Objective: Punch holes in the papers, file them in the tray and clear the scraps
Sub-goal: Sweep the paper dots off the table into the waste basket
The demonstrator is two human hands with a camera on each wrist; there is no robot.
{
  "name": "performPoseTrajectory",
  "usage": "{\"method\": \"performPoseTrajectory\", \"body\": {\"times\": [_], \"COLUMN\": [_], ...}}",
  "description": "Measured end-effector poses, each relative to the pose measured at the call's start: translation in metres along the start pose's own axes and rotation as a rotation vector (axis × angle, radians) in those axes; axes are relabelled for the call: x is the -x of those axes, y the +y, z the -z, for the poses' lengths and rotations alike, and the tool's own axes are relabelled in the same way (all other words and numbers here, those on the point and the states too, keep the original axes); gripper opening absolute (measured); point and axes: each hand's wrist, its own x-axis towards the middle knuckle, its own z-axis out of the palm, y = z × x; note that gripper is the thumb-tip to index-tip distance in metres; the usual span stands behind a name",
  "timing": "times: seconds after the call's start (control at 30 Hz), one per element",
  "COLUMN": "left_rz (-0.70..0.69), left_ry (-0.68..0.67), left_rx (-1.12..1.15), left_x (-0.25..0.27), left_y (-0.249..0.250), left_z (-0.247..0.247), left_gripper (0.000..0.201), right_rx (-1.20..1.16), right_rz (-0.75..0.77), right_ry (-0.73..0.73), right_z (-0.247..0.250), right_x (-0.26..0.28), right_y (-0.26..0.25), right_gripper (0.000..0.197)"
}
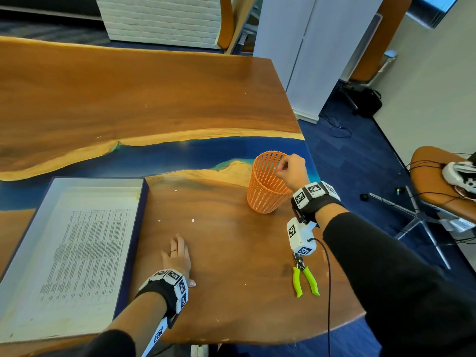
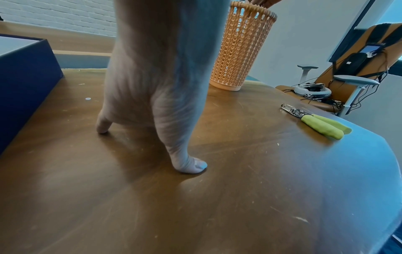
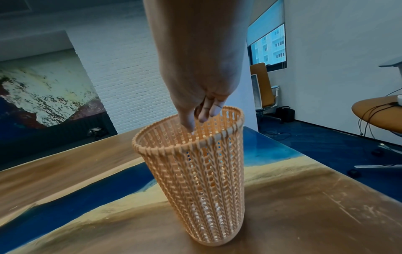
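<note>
Wooden table (image 1: 206,104): right hand (image 1: 293,171) fingertips bunched over orange basket (image 1: 265,186), seemingly dropping scraps (image 1: 192,220); left hand (image 1: 177,256) flat, steadying.

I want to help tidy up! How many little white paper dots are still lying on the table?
3 plainly show: one near the tray's far corner, and two side by side beyond the left hand. Fainter specks may be more, and some could hide under the hand.

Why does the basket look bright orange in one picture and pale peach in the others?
Head view: warm, even light, the basket vivid orange. Left wrist view: cooler bluish cast, the left hand grey and stretched by the wide lens. Right wrist view: dim and blue-tinted, the right hand looming large.
</note>
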Motion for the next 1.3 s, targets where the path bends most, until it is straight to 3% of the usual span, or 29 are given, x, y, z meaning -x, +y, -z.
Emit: {"method": "performPoseTrajectory", "body": {"times": [0.13, 0.27, 0.33, 0.5, 0.6, 0.7, 0.8, 1.0, 1.3], "left_rz": [-0.01, -0.015, -0.017, -0.055, -0.052, -0.059, -0.069, -0.064, -0.05], "left_ry": [-0.002, 0.001, 0.006, -0.004, 0.016, 0.014, 0.018, 0.054, -0.021], "left_rx": [0.011, 0.014, 0.02, 0.05, 0.073, 0.108, 0.11, 0.093, 0.085], "left_x": [0.0, 0.0, 0.0, -0.005, -0.01, -0.016, -0.02, -0.025, -0.029], "left_y": [-0.002, -0.003, -0.004, -0.012, -0.018, -0.023, -0.023, -0.022, -0.019], "left_z": [0.0, -0.001, 0.0, 0.008, 0.013, 0.016, 0.014, 0.007, 0.013], "left_gripper": [0.123, 0.123, 0.124, 0.13, 0.128, 0.126, 0.124, 0.124, 0.127], "right_rx": [-0.002, -0.035, -0.022, -0.016, 0.016, -0.009, -0.017, 0.111, 0.119], "right_rz": [0.007, -0.007, 0.024, 0.352, 0.542, 0.616, 0.542, 0.246, 0.239], "right_ry": [0.015, 0.041, 0.079, 0.156, 0.1, -0.042, -0.207, -0.494, -0.497], "right_z": [-0.001, 0.0, 0.001, -0.014, -0.043, -0.084, -0.125, -0.183, -0.216], "right_x": [-0.002, 0.002, 0.005, 0.014, 0.027, 0.043, 0.061, 0.079, 0.08], "right_y": [0.004, -0.002, -0.011, -0.048, -0.078, -0.096, -0.098, -0.08, -0.078], "right_gripper": [0.021, 0.01, 0.018, 0.013, 0.007, 0.007, 0.004, 0.022, 0.02]}}
